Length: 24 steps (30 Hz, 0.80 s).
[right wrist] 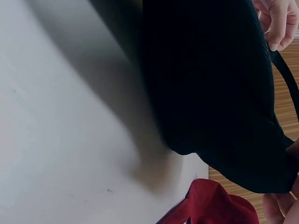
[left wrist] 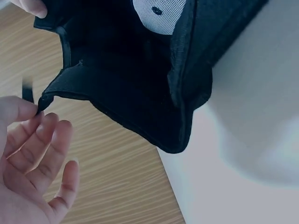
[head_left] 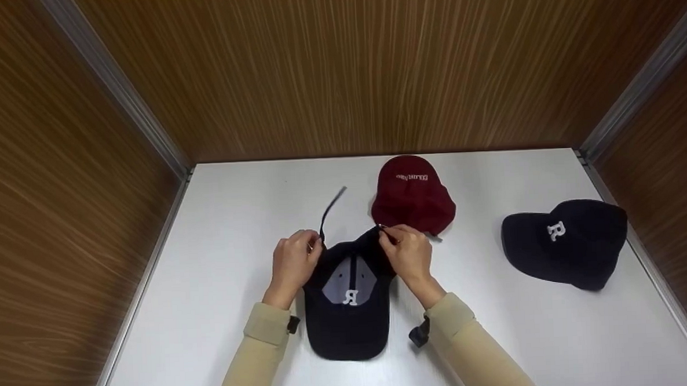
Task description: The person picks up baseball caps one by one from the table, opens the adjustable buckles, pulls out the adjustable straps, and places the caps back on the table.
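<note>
A dark cap (head_left: 348,335) with a white letter R lies in front of me on the white table, its inside facing up and its brim towards me. At the left rear edge of the cap, my left hand (head_left: 293,262) pinches the base of a thin dark strap (head_left: 331,208); the strap's loose end sticks up and away. My right hand (head_left: 411,254) pinches the opposite rear edge, where a small shiny bit shows by the fingertips. In the left wrist view, thumb and forefinger hold the strap while the other fingers (left wrist: 49,154) stay spread.
Just behind my right hand sits a red cap (head_left: 413,196) with white lettering. A second dark cap (head_left: 572,244) with a white R lies at the right of the white table (head_left: 217,221). Wood-grain panels (head_left: 338,71) enclose the back and both sides.
</note>
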Motion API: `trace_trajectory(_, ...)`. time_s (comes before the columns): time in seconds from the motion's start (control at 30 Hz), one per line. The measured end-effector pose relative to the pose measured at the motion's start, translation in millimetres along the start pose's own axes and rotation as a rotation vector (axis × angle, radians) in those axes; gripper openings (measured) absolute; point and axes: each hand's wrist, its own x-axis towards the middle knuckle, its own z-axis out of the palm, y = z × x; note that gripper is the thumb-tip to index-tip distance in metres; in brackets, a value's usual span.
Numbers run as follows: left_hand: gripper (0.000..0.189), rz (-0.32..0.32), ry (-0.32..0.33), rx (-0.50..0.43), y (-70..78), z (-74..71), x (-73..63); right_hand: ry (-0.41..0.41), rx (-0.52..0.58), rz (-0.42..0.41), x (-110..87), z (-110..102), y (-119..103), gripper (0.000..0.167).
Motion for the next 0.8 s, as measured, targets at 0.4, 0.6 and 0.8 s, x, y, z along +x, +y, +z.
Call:
trace_trajectory(0.4,0.022,-0.007,-0.181,-0.012,-7.5,-5.4,-8.4,-0.031,0.016,0.005,-0.2,0,-1,0.007)
trace_trajectory(0.6,0.013,-0.029,-0.240,0.001,-10.1,-2.3,-7.6,-0.068,0.037,0.017,-0.6,-1,-1,0.008)
trace_trajectory(0.8,0.008,-0.063,-0.202,0.024,-11.4,1.8,-3.1,-0.140,0.051,0.034,-1.0,-4,-2,0.011)
